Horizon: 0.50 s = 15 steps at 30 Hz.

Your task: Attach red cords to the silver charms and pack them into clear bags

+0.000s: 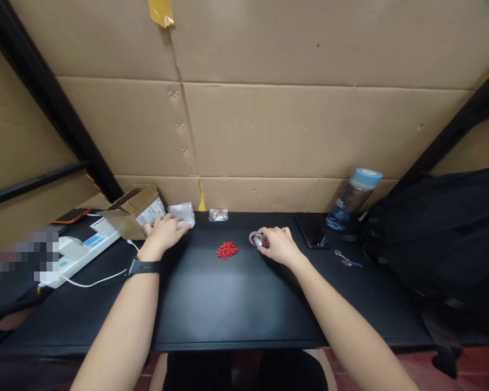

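Around right hand (280, 245): red pile (227, 250), phone (311, 232), blue-capped bottle (348, 204).

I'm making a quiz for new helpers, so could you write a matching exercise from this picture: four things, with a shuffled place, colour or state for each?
1. Red pieces
2. Bottle
3. Cardboard box
4. Right hand

A. Topped with a blue lid
B. Holding a clear round item
C. Heaped on the black desk, between the two hands
D. Bearing a white label

Pairs: 1-C, 2-A, 3-D, 4-B

A dark watch (145, 266) and apparently black shorts (199, 372) show.
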{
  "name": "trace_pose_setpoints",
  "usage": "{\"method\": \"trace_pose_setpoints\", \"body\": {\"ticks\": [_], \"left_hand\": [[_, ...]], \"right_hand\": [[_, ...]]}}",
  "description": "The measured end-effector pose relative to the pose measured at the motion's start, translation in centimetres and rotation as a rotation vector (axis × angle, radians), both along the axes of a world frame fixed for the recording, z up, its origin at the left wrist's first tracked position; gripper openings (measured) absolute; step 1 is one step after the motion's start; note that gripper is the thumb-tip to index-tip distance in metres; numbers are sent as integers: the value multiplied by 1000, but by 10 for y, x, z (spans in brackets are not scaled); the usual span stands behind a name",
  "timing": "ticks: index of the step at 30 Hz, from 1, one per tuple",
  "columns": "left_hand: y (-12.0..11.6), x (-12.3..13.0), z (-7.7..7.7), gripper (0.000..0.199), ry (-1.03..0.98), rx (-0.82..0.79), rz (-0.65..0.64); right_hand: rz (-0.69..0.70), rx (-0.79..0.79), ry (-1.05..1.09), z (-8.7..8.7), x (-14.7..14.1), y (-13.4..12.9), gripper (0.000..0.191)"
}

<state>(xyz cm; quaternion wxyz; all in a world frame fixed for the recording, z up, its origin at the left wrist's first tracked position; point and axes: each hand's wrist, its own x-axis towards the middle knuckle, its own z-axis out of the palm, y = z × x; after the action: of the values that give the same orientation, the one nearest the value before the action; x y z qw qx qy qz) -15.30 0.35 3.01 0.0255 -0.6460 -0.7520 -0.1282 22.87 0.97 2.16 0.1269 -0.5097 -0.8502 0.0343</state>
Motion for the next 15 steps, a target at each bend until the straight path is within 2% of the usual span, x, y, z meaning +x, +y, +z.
{"method": "trace_pose_setpoints", "body": {"ticks": [2,4,6,9,12,15], "left_hand": [[-4,18,8,43,-4,130,-48],[-9,45,14,32,-89,233,-212],[-15,77,16,27,-236,255,-450],[-26,122,12,24,-350,248,-640],[-36,148,5,17,-377,263,-676],[-41,154,2,11,-368,294,-646]], "right_hand": [[-1,10,37,1,1,1,35],[27,1,166,1,2,1,40],[116,-73,406,1,-1,1,45],[294,-278,818,2,-10,-6,51],[363,-371,1033,4,-20,-15,51],[347,-355,1057,3,-26,-20,50]]}}
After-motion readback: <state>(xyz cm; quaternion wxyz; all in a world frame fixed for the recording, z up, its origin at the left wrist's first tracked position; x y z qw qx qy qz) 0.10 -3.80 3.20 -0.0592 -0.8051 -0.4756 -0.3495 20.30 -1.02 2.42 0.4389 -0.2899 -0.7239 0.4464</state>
